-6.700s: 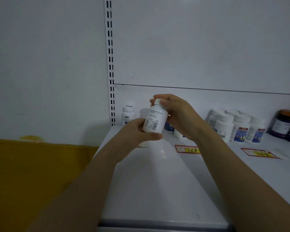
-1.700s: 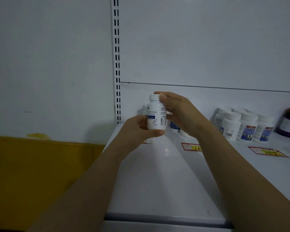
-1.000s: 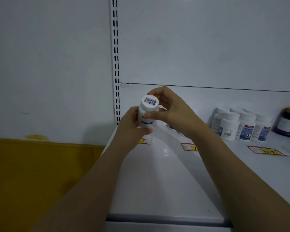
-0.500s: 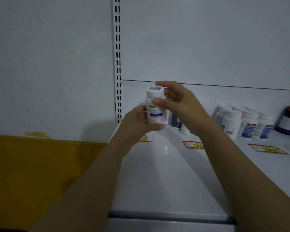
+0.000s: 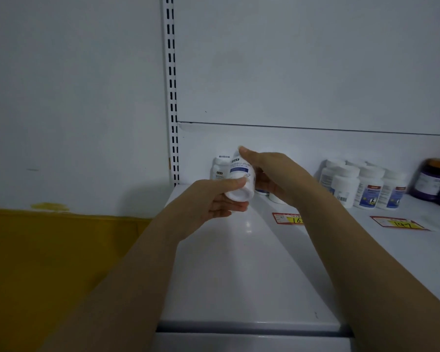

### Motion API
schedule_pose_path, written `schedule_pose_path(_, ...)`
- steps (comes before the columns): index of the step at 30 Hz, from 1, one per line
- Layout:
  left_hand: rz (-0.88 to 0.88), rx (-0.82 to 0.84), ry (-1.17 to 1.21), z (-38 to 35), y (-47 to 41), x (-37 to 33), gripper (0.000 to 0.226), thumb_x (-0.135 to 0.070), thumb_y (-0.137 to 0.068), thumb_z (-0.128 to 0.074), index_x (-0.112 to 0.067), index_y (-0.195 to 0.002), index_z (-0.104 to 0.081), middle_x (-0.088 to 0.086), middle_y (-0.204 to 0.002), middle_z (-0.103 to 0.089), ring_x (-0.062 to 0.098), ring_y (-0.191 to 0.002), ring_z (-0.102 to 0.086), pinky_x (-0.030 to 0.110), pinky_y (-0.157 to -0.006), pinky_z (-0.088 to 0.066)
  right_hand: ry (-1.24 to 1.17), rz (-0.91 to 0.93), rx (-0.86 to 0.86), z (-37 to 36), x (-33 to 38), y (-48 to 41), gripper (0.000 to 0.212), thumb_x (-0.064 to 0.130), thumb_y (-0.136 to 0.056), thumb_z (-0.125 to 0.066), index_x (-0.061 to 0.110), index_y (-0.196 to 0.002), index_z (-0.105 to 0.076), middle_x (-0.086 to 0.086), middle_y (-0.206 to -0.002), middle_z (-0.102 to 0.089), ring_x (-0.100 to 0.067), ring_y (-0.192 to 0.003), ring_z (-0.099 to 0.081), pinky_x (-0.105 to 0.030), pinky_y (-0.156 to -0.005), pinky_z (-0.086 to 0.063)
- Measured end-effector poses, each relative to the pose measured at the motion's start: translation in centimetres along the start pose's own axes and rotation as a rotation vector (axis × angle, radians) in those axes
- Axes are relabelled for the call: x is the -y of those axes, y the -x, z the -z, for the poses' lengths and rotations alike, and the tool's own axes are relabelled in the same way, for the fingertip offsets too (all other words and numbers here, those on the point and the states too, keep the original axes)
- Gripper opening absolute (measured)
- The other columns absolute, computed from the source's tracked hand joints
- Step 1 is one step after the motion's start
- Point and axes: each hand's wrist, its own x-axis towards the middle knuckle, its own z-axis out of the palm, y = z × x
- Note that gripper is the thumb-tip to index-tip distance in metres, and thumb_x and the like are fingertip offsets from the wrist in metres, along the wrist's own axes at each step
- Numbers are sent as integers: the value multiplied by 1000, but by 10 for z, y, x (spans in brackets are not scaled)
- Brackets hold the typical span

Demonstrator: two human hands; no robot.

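Observation:
A small white pill bottle with a blue band on its label is held above the back left of the white shelf. It is tilted, its round base turned toward me. My left hand grips it low down, thumb across the label and fingers under the base. My right hand holds its upper end from the right, with a fingertip over the cap. The cap itself is hidden.
Another white bottle stands just behind the held one. A group of white bottles stands at the back right, with dark bottles beyond. Two red-and-yellow price tags lie flat. A slotted upright runs up the back.
The bottle has tipped from upright, cap showing, to base toward me, and both hands have come down a little with it.

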Motion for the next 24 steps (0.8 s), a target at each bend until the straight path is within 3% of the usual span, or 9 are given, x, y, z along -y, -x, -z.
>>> schedule_pose_path(1,-23,-20,-16,0,-1,1,29,-29,-83,-67,-13,-107,-65,9,-98,-74,20,-96,-69,29,-84,-49,73,34,-21,0,1,0,36,50,-84,-62,17,-98,-67,-2,-93,-73,-19,-88,-70,-36,-85,-56)
schedule_pose_path(3,-88,-103,-136,1,-2,3,27,-23,-81,-71,-17,-107,-66,3,-101,-72,19,-98,-67,29,-88,-51,244,133,-83,-1,5,1,38,51,-84,-60,22,-108,-63,3,-101,-70,-17,-93,-67,-39,-89,-53)
schedule_pose_path(5,-143,-197,-219,3,-2,2,25,-20,-79,-73,-23,-103,-64,-5,-98,-71,12,-91,-67,25,-83,-53,364,247,-161,-3,10,1,40,50,-84,-61,24,-114,-61,6,-108,-65,-13,-96,-63,-28,-80,-53)
schedule_pose_path(8,-219,-279,-253,4,-1,4,29,-15,-81,-72,-27,-103,-58,-8,-100,-67,3,-84,-64,14,-72,-49,554,343,-184,-9,22,-4,38,43,-86,-61,24,-119,-60,6,-111,-62,-8,-93,-57,-12,-65,-40)
schedule_pose_path(11,-249,-446,-478,5,-7,13,41,-26,-84,-68,-19,-122,-52,-5,-115,-60,9,-97,-57,20,-81,-45,741,372,-139,-17,38,-17,39,36,-89,-61,19,-124,-59,0,-121,-62,-8,-93,-52,-16,-68,-38)
schedule_pose_path(15,-128,-615,-841,9,-12,26,53,-44,-85,-63,-15,-126,-47,4,-122,-54,18,-111,-52,28,-90,-42,788,396,-87,-37,53,-43,36,28,-87,-64,15,-120,-59,-5,-121,-61,-13,-95,-54,-24,-77,-43)
schedule_pose_path(17,-64,-601,-961,9,-13,31,63,-52,-84,-60,-12,-130,-44,7,-131,-49,22,-122,-46,32,-102,-38,799,402,-55,-49,52,-59,37,26,-86,-65,13,-119,-58,-8,-122,-60,-19,-103,-56,-28,-82,-48)
schedule_pose_path(20,73,-467,-1132,6,-14,36,91,-67,-84,-45,-4,-146,-23,14,-154,-22,29,-144,-15,39,-119,-12,855,406,-30,-66,46,-80,39,26,-85,-67,9,-119,-57,-11,-121,-59,-23,-108,-56,-29,-84,-47)
schedule_pose_path(24,98,-389,-1134,6,-15,41,103,-74,-82,-38,-6,-150,-1,12,-159,1,25,-147,3,37,-117,1,974,386,-32,-78,28,-100,37,27,-83,-68,5,-113,-59,-14,-115,-60,-26,-103,-58,-34,-87,-50)
